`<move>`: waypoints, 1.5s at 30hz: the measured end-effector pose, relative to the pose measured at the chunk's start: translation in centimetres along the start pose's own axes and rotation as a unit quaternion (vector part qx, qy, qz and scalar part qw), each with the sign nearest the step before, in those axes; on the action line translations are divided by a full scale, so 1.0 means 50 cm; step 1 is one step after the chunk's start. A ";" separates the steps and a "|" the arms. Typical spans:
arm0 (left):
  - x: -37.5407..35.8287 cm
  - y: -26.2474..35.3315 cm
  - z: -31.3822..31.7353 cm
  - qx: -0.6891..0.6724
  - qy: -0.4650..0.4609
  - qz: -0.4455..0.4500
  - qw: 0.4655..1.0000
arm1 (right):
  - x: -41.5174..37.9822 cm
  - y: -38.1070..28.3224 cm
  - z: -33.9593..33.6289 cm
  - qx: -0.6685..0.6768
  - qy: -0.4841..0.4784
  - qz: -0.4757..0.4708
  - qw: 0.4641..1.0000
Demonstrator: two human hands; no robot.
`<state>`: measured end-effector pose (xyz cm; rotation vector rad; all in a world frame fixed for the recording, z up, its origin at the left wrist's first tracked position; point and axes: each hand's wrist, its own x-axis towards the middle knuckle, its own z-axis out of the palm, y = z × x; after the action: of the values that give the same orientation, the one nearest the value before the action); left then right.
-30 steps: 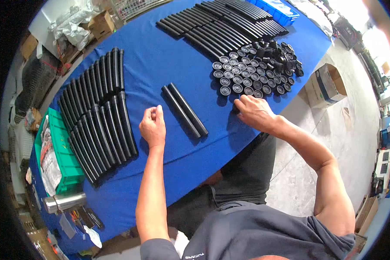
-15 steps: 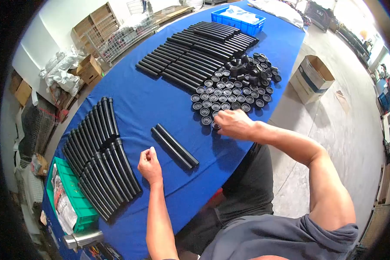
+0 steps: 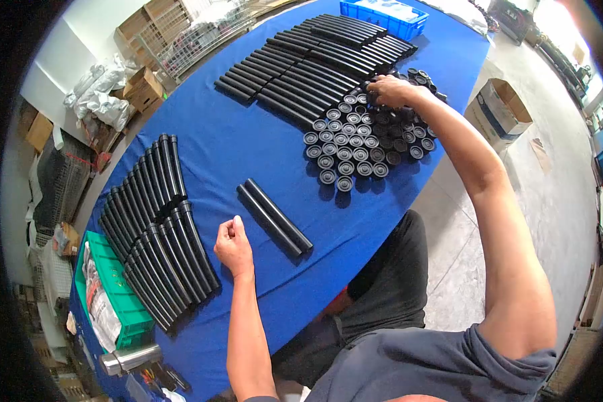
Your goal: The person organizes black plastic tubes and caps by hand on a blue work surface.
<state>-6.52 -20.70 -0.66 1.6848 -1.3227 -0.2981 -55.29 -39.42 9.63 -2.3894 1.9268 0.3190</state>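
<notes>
Head view: right hand (image 3: 390,90), fingers curled into the loose caps (image 3: 409,100) at upper right, grip unclear; left hand (image 3: 233,244) loosely fisted, apparently empty. Risk: the forearm sweeps the arrayed caps (image 3: 345,144) out of line.

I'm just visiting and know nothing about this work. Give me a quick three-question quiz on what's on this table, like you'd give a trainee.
1. True or false: the right hand is reaching into the far pile of caps, beyond the neat rows of caps.
2. Which lies nearest the left hand? A: the blue bin; B: the pair of black tubes; C: the cardboard box on the floor.
3. Fill in: the tablecloth is ____ in colour.

Key: 1 true; 2 B; 3 blue.
</notes>
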 end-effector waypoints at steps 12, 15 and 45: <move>0.001 0.008 0.000 0.007 -0.003 0.003 1.000 | 0.003 0.050 0.041 0.072 0.091 -0.061 0.991; 0.002 0.004 0.000 0.004 -0.003 0.005 1.000 | 0.010 0.066 0.044 0.077 0.087 -0.069 0.991; 0.003 0.005 -0.004 -0.003 -0.024 -0.008 1.000 | -0.098 0.019 -0.060 0.271 0.235 -0.043 0.933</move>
<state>-6.47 -20.73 -0.31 1.6930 -1.3432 -0.3520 -56.80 -35.44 13.59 -2.2717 1.7312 -0.7591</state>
